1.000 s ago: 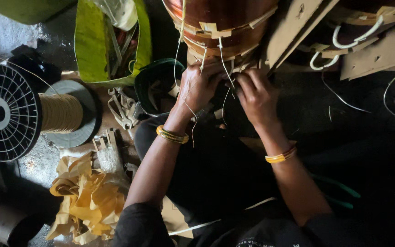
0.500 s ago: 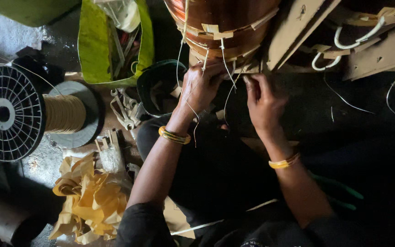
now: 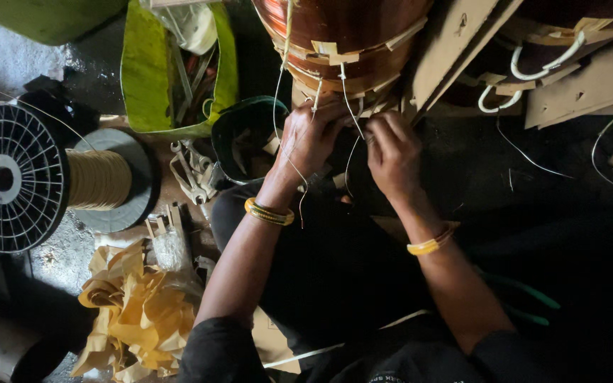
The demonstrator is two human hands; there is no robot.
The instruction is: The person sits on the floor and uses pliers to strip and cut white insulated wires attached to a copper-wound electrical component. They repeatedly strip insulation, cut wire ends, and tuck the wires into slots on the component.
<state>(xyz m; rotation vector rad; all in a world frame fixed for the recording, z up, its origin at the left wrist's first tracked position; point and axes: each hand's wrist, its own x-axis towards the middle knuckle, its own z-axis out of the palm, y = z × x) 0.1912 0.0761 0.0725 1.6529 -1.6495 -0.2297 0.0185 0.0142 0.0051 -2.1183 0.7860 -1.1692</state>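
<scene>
Copper coil (image 3: 342, 28) at top centre, wrapped in tan strips. Wire reel (image 3: 15, 177) lying far left. Left hand (image 3: 311, 138) and right hand (image 3: 391, 152) close together below coil, fingers pinched on thin white strings (image 3: 349, 106) hanging from it.

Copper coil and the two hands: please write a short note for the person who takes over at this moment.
Left hand: at the bottom edge of the copper coil, fingers closed on thin white string; the exact grip is hidden.
Right hand: beside it, fingers bent at the same strings, grip unclear.
Around: cord spool far left, yellow paper strips lower left, green bag with tools behind.
Done: paper strips already sit tucked in the coil.
Left: loose string ends hang down, not tidied.
</scene>
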